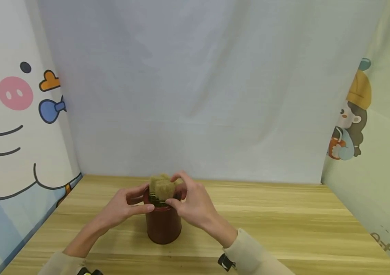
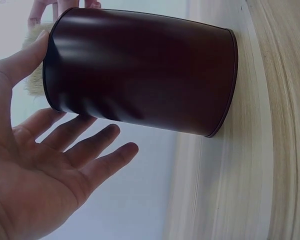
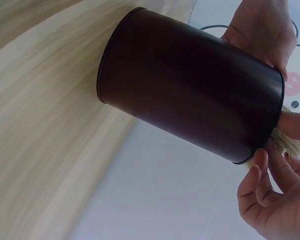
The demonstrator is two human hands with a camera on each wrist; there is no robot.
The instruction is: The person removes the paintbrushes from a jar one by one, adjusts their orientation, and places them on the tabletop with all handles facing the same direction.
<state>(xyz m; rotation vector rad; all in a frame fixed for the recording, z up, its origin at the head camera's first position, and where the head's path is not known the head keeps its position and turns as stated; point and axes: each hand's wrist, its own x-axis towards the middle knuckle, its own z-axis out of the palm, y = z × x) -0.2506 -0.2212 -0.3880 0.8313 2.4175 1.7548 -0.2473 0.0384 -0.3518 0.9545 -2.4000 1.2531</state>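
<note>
A dark reddish-brown cylindrical container (image 1: 163, 225) stands upright on the table, its side filling much of both wrist views. Beige bristly tufts (image 1: 165, 188) rise out of its mouth, with dark green and yellow strands below them at the rim. My left hand (image 1: 123, 206) holds the container by its rim, thumb at the near side and fingers round the far left; in the left wrist view the lower fingers spread loosely beside the wall. From the right, my right hand (image 1: 195, 201) grips the tufts, its thumb in front at the rim and its fingers behind.
The light wood-grain table (image 1: 267, 221) reaches back to a plain pale cloth (image 1: 195, 95). Printed cloths with cartoon figures hang on the left (image 1: 13, 152) and right (image 1: 380, 160).
</note>
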